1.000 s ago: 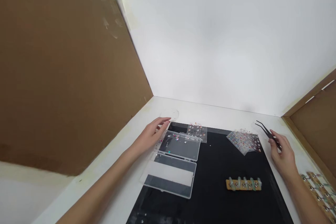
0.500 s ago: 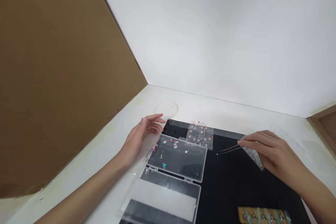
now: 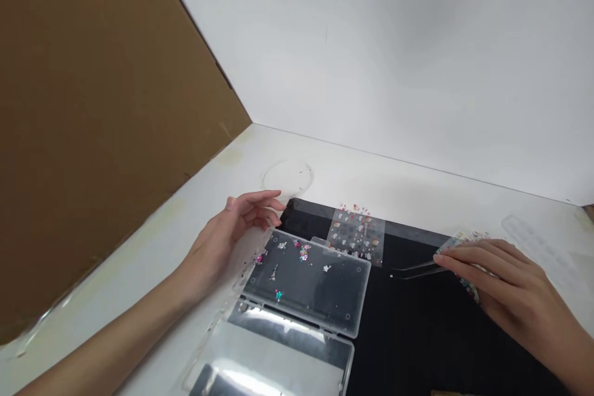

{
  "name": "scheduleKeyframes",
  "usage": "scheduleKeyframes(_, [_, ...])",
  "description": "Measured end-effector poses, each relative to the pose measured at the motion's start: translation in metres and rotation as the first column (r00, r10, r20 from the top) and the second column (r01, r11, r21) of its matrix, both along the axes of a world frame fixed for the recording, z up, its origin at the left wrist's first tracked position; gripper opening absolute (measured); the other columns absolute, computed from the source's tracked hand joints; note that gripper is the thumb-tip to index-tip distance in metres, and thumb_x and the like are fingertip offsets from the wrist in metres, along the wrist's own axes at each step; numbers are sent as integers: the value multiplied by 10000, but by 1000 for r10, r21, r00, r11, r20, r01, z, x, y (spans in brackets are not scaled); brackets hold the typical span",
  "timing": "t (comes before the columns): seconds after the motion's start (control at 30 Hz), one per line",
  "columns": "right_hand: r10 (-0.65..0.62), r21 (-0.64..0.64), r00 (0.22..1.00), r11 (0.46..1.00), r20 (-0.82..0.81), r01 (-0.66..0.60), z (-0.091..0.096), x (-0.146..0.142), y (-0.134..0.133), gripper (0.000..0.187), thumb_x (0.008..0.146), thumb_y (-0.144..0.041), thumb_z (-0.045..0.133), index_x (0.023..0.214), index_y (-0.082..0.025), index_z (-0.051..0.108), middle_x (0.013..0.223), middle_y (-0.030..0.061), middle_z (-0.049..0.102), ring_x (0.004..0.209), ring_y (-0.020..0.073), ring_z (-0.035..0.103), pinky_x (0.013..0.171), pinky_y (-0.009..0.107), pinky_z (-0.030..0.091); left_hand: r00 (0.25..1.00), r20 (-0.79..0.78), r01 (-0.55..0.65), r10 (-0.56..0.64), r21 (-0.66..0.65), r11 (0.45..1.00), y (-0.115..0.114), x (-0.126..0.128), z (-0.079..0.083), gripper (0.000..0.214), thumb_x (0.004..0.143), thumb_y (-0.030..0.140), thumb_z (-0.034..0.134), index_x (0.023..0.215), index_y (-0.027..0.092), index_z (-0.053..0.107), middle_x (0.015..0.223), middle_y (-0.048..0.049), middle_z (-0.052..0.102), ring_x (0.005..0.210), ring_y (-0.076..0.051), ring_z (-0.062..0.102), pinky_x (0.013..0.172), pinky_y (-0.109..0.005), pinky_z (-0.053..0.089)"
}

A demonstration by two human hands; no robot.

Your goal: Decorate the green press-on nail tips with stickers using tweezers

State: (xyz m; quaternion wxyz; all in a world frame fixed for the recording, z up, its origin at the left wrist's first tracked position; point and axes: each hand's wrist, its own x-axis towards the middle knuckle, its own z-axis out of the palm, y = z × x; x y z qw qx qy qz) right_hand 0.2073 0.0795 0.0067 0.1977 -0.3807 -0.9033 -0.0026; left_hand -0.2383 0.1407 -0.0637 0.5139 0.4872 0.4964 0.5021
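My right hand is shut on black fine-tipped tweezers, whose tips point left over the black mat. A tiny pale speck sits at their tips. A sticker sheet is partly hidden under those fingers. My left hand hangs open, fingers loosely curled, just beyond the top left corner of an open clear hinged plastic box. Small coloured rhinestones and a little silver charm lie in the box's near-hand half. Another sticker sheet lies at the mat's far edge.
The mat lies on a white table against a white back wall. A brown cardboard panel stands at the left. A round clear disc and a clear strip lie on the table. A wooden strip shows at the bottom edge.
My right hand has moved left from the table's right side, bringing the tweezers over the mat and covering the sticker sheets. My view has tilted and moved closer to the box.
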Motion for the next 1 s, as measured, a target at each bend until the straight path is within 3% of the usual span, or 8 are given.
scheduleKeyframes(0.2, [-5, 8, 1000, 1000, 4, 5, 0, -2, 0, 701, 1004, 53, 475, 1568, -331, 637, 1280, 5, 807, 1069, 173, 759, 946, 363, 548, 999, -33, 26, -26, -10, 1000, -1, -4, -3, 661, 1009, 881, 561, 1271, 338, 831, 1163, -40, 785, 968, -207, 677, 872, -352, 525])
scheduleKeyframes(0.47, [28, 16, 999, 999, 42, -28, -3, -2, 1, 608, 1038, 30, 476, 1531, -276, 656, 1306, 15, 794, 1122, 171, 736, 1011, 369, 508, 996, -79, 46, -45, 4, 999, -3, -4, -3, 638, 1033, 866, 529, 1297, 366, 825, 1189, -42, 783, 998, -218, 683, 906, -377, 526])
scheduleKeyframes(0.77, [25, 6, 999, 1000, 40, -26, -1, 2, 1, 675, 1045, -13, 506, 1627, -342, 596, 1310, 9, 803, 1093, 192, 757, 954, 380, 537, 994, -91, 62, -60, 14, 998, -4, -4, -2, 608, 1052, 849, 515, 1299, 388, 824, 1195, -29, 782, 1010, -208, 684, 903, -363, 534])
scheduleKeyframes(1.0, [45, 15, 997, 999, 65, -46, -3, 1, 2, 610, 1053, -3, 495, 1572, -292, 635, 1333, 7, 790, 1111, 182, 737, 996, 385, 504, 995, -84, 48, -48, 6, 999, -5, -2, 1, 600, 1044, 853, 529, 1284, 392, 829, 1182, -21, 782, 1007, -201, 686, 901, -353, 542])
